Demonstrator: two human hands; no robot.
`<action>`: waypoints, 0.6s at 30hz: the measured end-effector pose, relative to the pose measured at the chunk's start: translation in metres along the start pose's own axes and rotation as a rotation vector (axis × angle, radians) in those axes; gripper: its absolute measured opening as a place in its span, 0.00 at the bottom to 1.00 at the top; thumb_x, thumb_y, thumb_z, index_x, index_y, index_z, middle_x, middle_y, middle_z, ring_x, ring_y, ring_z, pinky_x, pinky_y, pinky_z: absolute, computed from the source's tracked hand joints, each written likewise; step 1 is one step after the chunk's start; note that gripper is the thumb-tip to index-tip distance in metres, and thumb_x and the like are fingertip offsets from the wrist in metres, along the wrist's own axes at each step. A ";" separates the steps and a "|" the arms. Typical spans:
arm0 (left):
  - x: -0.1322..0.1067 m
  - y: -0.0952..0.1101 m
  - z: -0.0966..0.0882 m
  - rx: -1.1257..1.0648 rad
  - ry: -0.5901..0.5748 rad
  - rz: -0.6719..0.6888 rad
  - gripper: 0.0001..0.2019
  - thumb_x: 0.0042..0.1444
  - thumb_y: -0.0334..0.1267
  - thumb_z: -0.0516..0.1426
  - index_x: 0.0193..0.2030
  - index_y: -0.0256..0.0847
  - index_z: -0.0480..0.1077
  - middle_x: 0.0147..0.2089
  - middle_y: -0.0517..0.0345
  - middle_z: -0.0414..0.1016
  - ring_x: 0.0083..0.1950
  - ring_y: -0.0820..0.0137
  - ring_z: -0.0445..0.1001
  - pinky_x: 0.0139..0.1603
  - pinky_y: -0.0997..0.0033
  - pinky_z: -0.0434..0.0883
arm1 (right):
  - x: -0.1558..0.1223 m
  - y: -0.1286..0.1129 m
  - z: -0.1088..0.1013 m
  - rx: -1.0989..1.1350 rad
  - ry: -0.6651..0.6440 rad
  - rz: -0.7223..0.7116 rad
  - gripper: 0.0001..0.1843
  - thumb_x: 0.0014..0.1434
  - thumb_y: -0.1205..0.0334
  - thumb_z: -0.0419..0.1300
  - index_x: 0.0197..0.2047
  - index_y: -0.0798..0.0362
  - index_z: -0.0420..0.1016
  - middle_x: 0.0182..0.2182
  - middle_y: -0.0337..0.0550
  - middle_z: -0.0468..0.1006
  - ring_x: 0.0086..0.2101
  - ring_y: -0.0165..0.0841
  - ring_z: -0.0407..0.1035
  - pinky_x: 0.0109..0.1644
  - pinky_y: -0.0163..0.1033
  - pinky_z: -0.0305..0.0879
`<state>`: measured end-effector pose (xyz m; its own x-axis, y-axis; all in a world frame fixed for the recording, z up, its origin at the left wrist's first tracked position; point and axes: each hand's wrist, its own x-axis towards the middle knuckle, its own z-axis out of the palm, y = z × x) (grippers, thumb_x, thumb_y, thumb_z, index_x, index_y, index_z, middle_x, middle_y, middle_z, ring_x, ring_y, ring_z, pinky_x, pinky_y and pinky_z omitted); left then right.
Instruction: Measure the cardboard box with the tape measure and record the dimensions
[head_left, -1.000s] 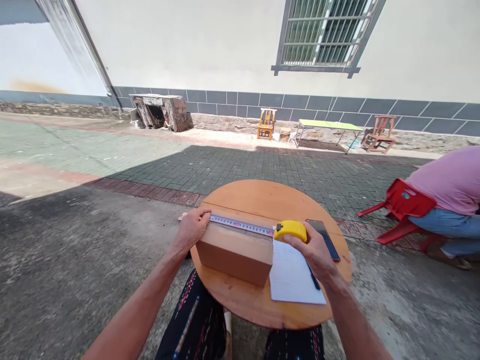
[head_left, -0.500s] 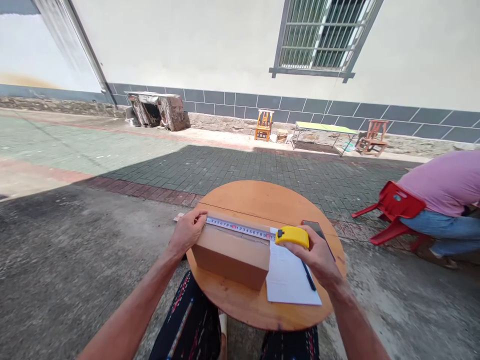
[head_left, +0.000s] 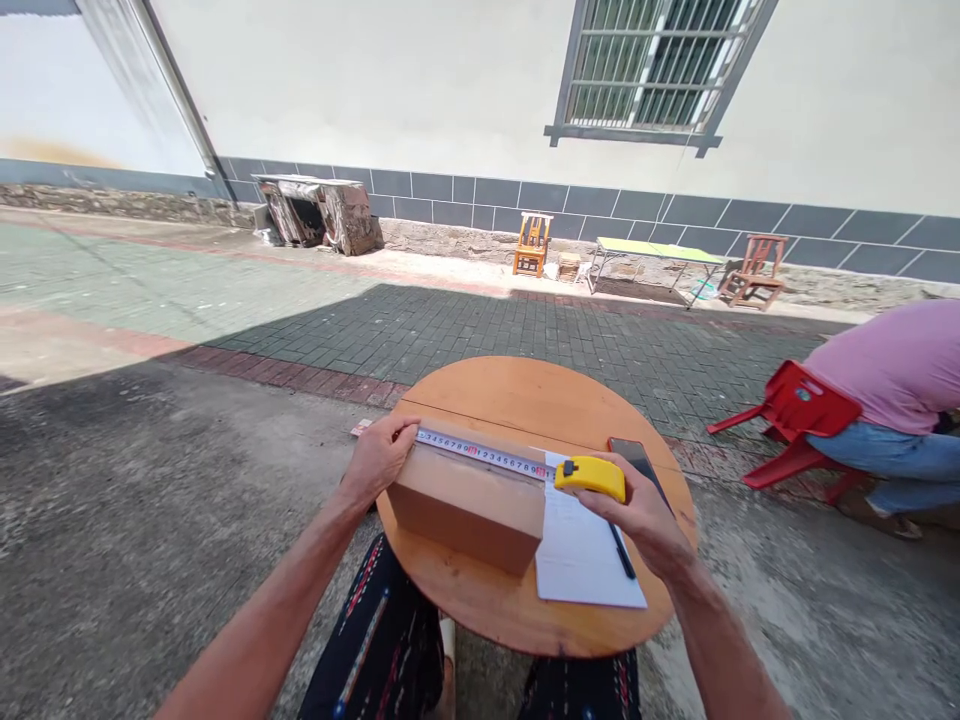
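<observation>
A brown cardboard box [head_left: 466, 502] lies on a small round wooden table [head_left: 525, 400] in front of my knees. A tape measure's blade [head_left: 484, 454] is stretched along the box's far top edge. My left hand [head_left: 379, 457] pinches the blade's end down at the box's left corner. My right hand [head_left: 637, 505] grips the yellow tape measure case [head_left: 590, 476] just past the box's right end. Under that hand lie a white sheet of paper [head_left: 581, 555] and a black pen [head_left: 622, 552]. A dark phone [head_left: 637, 460] rests behind the case.
A person in a pink top sits on a low red plastic chair [head_left: 799, 415] at the right. Against the far wall stand two small wooden chairs [head_left: 532, 243], a green folding table [head_left: 652, 255] and a battered cabinet [head_left: 319, 210]. Paved and concrete ground surrounds the table.
My right hand has drawn the yellow case a little further right, so more of the blade shows past the box's end. My left hand stays at the left corner.
</observation>
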<state>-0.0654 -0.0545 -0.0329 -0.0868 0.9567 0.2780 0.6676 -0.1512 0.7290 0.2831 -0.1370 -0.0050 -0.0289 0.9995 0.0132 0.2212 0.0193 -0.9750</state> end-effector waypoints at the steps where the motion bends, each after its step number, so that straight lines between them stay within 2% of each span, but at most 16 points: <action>1: 0.000 0.000 0.000 0.003 0.001 0.005 0.23 0.55 0.48 0.50 0.46 0.36 0.78 0.49 0.48 0.81 0.51 0.58 0.77 0.55 0.63 0.70 | 0.000 0.000 -0.001 0.014 -0.013 0.006 0.28 0.47 0.50 0.72 0.49 0.51 0.72 0.36 0.40 0.78 0.35 0.36 0.70 0.36 0.38 0.67; 8: -0.001 -0.002 0.000 0.027 0.002 0.043 0.23 0.56 0.48 0.49 0.47 0.36 0.79 0.49 0.47 0.81 0.51 0.57 0.77 0.56 0.63 0.70 | -0.001 0.004 -0.003 0.086 -0.082 0.017 0.25 0.48 0.52 0.72 0.48 0.51 0.75 0.38 0.42 0.79 0.37 0.37 0.71 0.38 0.38 0.68; 18: -0.002 -0.002 0.000 0.044 0.013 0.049 0.25 0.57 0.49 0.49 0.48 0.35 0.78 0.48 0.47 0.81 0.51 0.58 0.76 0.56 0.62 0.69 | 0.001 0.006 -0.004 0.156 -0.108 0.064 0.31 0.43 0.52 0.75 0.49 0.50 0.73 0.37 0.40 0.79 0.36 0.35 0.70 0.38 0.36 0.67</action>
<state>-0.0664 -0.0567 -0.0345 -0.0620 0.9451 0.3210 0.7028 -0.1870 0.6864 0.2887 -0.1355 -0.0103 -0.1254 0.9900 -0.0652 0.0724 -0.0564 -0.9958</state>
